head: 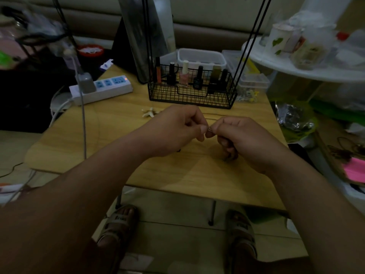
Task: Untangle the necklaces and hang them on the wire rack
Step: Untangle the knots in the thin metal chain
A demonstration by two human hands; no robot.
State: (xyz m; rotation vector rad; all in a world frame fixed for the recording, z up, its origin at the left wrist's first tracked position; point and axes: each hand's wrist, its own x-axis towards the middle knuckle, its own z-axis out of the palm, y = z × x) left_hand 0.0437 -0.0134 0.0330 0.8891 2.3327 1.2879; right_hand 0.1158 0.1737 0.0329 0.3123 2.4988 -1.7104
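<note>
A: Nearest item first. We have both forearms reaching in over the near edge of the wooden table (197, 175), wrists lifted clear of the top, hands meeting at centre.

B: Agreed. Left hand (173, 131) knuckles up, thumb and forefinger pressed together on a small silver bit, prob. the necklace clasp (209, 130). Right hand (237, 137) mirrors it, thumb and forefinger pinched on the same piece from the other side, remaining fingers curled under.

A: So both hands closed on it, no slack fingers. Why held up, in our view?

B: We judge it gives room to work the fastening w/o dragging the chain on the wood. Fine chain (212, 115) runs away from the fingers across the table; the rest of its course is too thin and dim to follow.

A: Noted. Something dark under the right hand, touching the table, cannot tell what. Further back?

B: Pale star-shaped pendant (150, 113) lying on the table left of the hands, apart from them. Whether it's on this chain, cannot tell.

A: Behind that?

B: Wire rack (192, 95), black basket base holding nail polish bottles (183, 77), thin uprights rising out of frame. No necklace seen hanging on it. Power strip (102, 88) off to the left rear
</note>
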